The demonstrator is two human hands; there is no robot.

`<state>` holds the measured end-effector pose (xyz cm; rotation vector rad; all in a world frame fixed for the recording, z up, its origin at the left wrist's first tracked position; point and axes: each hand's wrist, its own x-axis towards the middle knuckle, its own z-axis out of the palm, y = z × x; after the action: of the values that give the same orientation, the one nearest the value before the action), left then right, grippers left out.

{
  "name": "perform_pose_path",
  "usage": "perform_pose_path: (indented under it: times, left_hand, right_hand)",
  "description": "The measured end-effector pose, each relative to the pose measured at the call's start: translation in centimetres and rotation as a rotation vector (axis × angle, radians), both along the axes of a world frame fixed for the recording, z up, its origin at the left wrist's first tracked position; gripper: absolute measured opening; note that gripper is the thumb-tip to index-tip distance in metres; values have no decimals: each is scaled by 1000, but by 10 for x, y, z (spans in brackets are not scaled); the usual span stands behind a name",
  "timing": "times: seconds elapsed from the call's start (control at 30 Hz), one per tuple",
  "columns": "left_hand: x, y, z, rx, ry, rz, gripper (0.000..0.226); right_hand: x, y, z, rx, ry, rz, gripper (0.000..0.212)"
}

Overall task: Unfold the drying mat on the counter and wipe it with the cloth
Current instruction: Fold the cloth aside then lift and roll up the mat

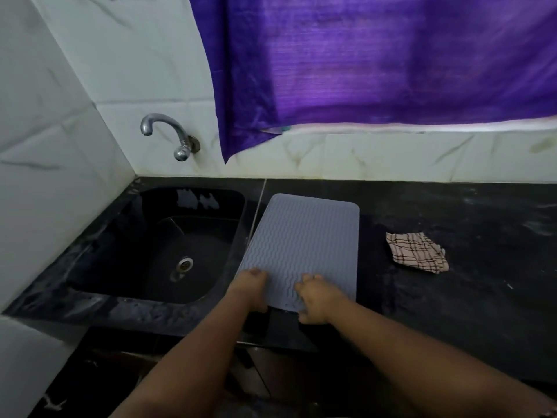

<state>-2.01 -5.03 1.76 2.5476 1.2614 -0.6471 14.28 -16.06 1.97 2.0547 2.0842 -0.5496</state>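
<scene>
Drying mat [304, 245] flat on counter [452, 297] beside sink [156, 242]. Left hand [250, 289] and right hand [316, 298] curled over near edge — probably to smooth it. Cloth [417, 251] lying apart — untouched.

Mid-frame on counter [470, 297]: drying mat [304, 245]; cloth [416, 251] right of it, apart; sink [156, 245] left; tap [168, 134] upper left.

A pale grey drying mat [304, 245] bears wavy ridges. The cloth [417, 251] is cream, checked with dark brown lines. Counter [470, 285] and sink [156, 245] are black, the curtain [376, 61] purple, the wall tiles [135, 70] veined white.
</scene>
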Motion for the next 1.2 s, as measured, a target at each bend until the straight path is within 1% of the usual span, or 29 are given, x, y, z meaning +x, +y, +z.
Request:
perform_pose_path:
  times: [0.07,0.1,0.17,0.2,0.23,0.27,0.33,0.37,0.43,0.5,0.57,0.63,0.67,0.77,0.83,0.93,1.0,1.07,1.13,1.2]
  left_hand:
    - [7,0,8,2,32,-64,87]
    - [9,-1,7,-3,22,-56,82]
    - [14,-2,-5,84,30,-153,51]
    - [15,-6,-1,135,18,-230,42]
    - [14,-6,-1,162,-5,-273,41]
    - [11,-6,-3,148,-28,-296,46]
    - [4,-2,-1,110,6,-396,64]
    - [3,4,3,88,19,-392,65]
    - [8,18,15,9,49,-389,53]
    - [22,36,39,-109,82,-363,42]
    - [40,65,80,-140,90,-312,40]
    - [62,101,124,-68,38,-273,41]
    - [73,119,147,1,-27,-234,41]
    - [105,166,207,257,-324,-133,42]
    - [118,188,237,395,-525,-90,38]
    - [126,202,264,526,-741,-50,32]
    - [124,201,264,578,-823,-72,27]
    - [114,189,249,571,-838,-118,23]
    - [100,176,220,540,-808,-156,25]
    - [80,155,178,497,-733,-160,29]
  right_hand:
    - [-5,2,-1,-15,-75,-11,58]
    - [-9,4,-3,-10,-130,-27,57]
    - [-14,8,-2,-9,-193,-89,48]
    - [-13,10,-1,-13,-207,-138,44]
    - [-10,12,0,-15,-218,-201,41]
    - [-7,13,1,-18,-219,-273,41]
    - [4,13,2,-53,-159,-412,39]
    - [9,14,3,-83,-135,-447,35]
    - [17,19,17,-168,-128,-491,34]
    - [30,36,47,-246,-121,-590,41]
    - [49,62,89,-266,-108,-659,45]
    - [72,91,133,-143,-152,-636,41]
    - [81,104,156,-32,-161,-649,38]
    - [106,142,216,343,-122,-708,40]
    - [118,160,251,559,-80,-739,40]
    - [125,171,281,771,-43,-763,43]
    - [121,165,282,829,-46,-763,41]
    - [115,154,267,828,-66,-752,35]
    - [106,139,239,789,-70,-737,35]
    - [93,121,199,729,-63,-724,38]
